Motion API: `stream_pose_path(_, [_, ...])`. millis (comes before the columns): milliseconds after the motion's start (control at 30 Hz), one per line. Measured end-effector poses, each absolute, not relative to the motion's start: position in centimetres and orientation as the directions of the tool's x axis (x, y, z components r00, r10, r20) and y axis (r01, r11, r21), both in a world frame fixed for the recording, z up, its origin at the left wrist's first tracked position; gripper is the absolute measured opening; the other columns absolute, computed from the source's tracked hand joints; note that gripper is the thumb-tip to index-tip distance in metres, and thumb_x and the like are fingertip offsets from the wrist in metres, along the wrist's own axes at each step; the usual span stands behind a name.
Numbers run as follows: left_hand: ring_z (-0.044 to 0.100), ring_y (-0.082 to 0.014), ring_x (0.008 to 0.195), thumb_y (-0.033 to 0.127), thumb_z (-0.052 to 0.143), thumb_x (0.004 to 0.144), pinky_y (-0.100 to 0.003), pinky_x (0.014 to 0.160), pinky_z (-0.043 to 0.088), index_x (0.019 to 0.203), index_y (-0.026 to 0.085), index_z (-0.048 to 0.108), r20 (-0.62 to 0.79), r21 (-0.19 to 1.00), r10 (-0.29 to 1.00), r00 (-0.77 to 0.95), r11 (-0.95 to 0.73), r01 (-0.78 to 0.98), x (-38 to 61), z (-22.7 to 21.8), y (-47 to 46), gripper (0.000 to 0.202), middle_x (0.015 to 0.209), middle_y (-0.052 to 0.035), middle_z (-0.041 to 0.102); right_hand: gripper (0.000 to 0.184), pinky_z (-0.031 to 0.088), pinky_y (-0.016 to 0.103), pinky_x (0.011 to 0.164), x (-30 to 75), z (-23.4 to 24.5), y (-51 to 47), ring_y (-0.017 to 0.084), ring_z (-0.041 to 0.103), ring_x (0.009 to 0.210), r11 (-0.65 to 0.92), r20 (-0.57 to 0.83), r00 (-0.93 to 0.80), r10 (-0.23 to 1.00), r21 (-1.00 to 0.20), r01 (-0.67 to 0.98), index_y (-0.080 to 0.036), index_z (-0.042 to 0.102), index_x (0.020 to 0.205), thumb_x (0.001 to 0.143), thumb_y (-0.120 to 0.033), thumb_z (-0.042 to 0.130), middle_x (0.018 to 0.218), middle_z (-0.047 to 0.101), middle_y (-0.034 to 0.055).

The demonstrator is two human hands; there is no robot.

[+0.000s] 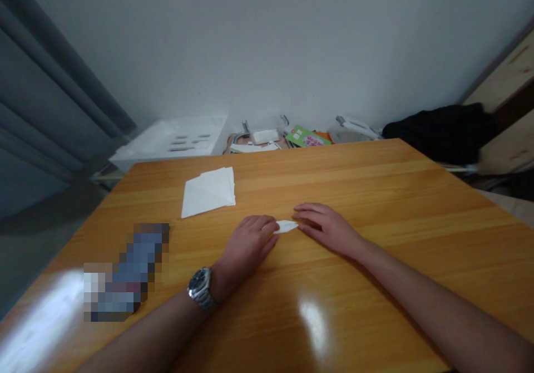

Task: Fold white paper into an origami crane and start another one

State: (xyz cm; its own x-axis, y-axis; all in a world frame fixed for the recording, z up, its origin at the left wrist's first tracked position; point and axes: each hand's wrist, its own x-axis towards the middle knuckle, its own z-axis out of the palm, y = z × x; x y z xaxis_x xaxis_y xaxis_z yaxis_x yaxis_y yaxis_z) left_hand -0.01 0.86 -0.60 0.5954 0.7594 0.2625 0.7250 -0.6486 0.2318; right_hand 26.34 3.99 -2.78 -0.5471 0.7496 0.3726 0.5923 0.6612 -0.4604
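Left hand point(251, 241): fingers together, slightly curled, tips over left end of small white folded paper point(286, 226); thumb apart; can't tell if pinching or just pressing; right hand point(327, 227) loosely open, fingers spread, holding nothing; lowest fingertip at paper's pointed right end, contact unclear; paper on wooden table point(375, 183), between hands; white sheets point(209, 191) beyond left hand; watch point(200, 287) on left wrist.

Grey curtain point(45, 78), white tray point(204, 129), green booklet point(307, 137) — and a black heap point(442, 131), perhaps cloth.
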Motion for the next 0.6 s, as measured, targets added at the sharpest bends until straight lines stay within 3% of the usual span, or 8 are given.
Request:
stream_pose_path(267, [0.063, -0.0223, 0.099, 0.025, 0.053, 0.099, -0.037, 0.091, 0.048, 0.108, 0.02, 0.063, 0.282, 0.279, 0.747, 0.603, -0.665, 0.693, 0.1, -0.3, 0.9, 0.014, 0.109, -0.0056, 0.07, 0.019, 0.05, 0.042, 0.095, 25.3, -2.5, 3.5, 0.023, 0.063, 0.107, 0.725, 0.394, -0.614, 0.684, -0.463, 0.511, -0.021, 0.071, 0.111, 0.093, -0.025, 0.066, 0.116, 0.07, 0.0086])
stream_pose_path(600, [0.065, -0.0193, 0.085, 0.029, 0.047, 0.103, -0.033, 0.08, 0.048, 0.101, 0.021, 0.066, 0.304, 0.328, 0.767, 0.565, -0.641, 0.694, 0.2, -0.2, 0.7, 0.02, 0.092, -0.003, 0.072, 0.014, 0.049, 0.034, 0.081, 24.8, -1.8, 3.2, 0.02, 0.062, 0.09, 0.7, 0.376, -0.605, 0.702, -0.522, 0.487, -0.021, 0.072, 0.098, 0.098, -0.027, 0.06, 0.094, 0.071, 0.0058])
